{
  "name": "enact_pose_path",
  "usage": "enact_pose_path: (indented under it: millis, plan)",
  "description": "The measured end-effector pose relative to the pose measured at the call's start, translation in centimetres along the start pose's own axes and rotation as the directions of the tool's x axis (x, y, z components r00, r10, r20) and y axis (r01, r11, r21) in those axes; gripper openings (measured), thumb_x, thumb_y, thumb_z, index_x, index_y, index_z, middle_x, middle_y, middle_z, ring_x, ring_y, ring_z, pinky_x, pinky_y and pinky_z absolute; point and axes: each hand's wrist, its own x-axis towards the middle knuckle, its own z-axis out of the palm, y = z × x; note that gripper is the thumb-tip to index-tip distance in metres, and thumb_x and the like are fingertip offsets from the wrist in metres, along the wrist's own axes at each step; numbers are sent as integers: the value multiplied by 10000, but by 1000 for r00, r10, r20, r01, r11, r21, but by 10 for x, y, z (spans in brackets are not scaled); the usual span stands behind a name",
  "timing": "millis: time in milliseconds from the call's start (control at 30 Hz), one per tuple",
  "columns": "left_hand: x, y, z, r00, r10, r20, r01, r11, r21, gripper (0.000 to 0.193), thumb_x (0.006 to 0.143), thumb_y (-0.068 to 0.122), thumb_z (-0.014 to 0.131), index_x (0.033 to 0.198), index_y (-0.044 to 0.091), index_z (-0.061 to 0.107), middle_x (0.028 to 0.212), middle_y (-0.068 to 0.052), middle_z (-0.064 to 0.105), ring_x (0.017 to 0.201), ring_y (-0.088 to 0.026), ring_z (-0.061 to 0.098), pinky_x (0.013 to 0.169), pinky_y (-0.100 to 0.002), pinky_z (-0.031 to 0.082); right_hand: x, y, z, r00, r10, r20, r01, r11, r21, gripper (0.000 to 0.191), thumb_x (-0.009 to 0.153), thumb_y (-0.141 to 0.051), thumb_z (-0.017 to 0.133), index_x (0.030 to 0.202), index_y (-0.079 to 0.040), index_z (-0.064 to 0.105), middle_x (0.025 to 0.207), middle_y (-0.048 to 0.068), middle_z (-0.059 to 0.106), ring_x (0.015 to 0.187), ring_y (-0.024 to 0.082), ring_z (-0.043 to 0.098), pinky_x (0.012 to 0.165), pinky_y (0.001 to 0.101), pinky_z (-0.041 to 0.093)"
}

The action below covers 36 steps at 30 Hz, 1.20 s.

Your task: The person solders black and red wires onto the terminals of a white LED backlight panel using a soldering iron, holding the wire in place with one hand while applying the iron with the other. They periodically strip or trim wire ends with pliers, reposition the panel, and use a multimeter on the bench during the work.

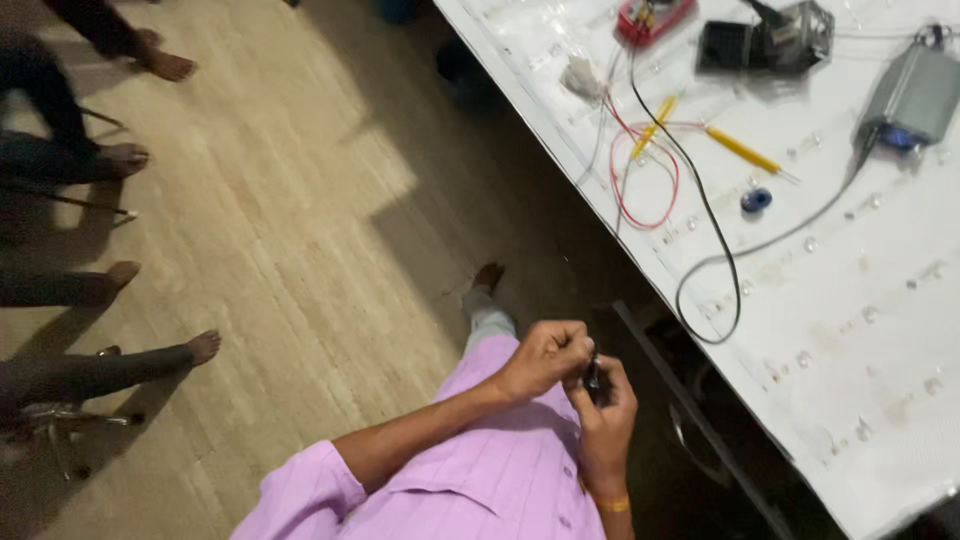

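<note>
My left hand (545,355) and my right hand (607,412) meet in front of my lilac shirt (480,470), over my lap. Both pinch one small dark object (593,380) between their fingertips; it is too small and dark to tell what it is. The left fingers curl over its top, and the right hand cups it from below. An orange band (612,504) circles my right wrist. My bare foot (488,276) rests on the wooden floor ahead of the hands.
To the right runs a white table (860,330) with rows of small clear lenses. On it lie a red meter (655,18), yellow probes (742,150), red and black wires (706,210), a blue ring (757,200), a grey box (915,95) and a black device (770,40). Other people's bare feet (165,65) stand at left.
</note>
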Motion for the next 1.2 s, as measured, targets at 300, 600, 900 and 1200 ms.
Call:
enact_pose_path:
  millis: [300, 600, 900, 1200]
  plan:
    - [-4, 6, -20, 976, -9, -218, 21, 998, 53, 348, 1082, 233, 526, 766, 129, 422, 604, 32, 433, 526, -51, 359, 472, -248, 307, -13, 6, -10, 982, 186, -35, -140, 839, 525, 219, 867, 81, 571, 1003, -73, 496, 879, 51, 549, 700, 136, 533, 640, 300, 483]
    - [5, 5, 4, 950, -312, -3, 295, 902, -316, 323, 1079, 244, 536, 794, 161, 410, 675, 69, 346, 546, -46, 334, 471, -230, 275, 4, -29, -22, 986, -29, -166, 65, 975, 213, 165, 948, 28, 669, 1033, -52, 552, 1069, 77, 664, 838, 82, 565, 747, 238, 485]
    - [11, 1, 13, 954, -283, 103, 292, 953, -78, 340, 1092, 318, 550, 838, 95, 513, 713, 25, 479, 592, -65, 476, 507, -235, 398, 8, -52, -19, 985, -90, -148, 100, 993, 63, 182, 944, 58, 707, 955, -43, 556, 996, 59, 670, 885, 78, 594, 795, 234, 516]
    - [17, 3, 9, 943, -185, -277, 141, 975, -171, 200, 1007, 247, 649, 960, 54, 681, 928, -21, 670, 821, -86, 653, 725, -270, 551, -1, -32, -17, 957, -185, -222, 161, 979, -123, 198, 974, 26, 693, 922, -47, 517, 978, 40, 646, 855, 72, 539, 752, 221, 476]
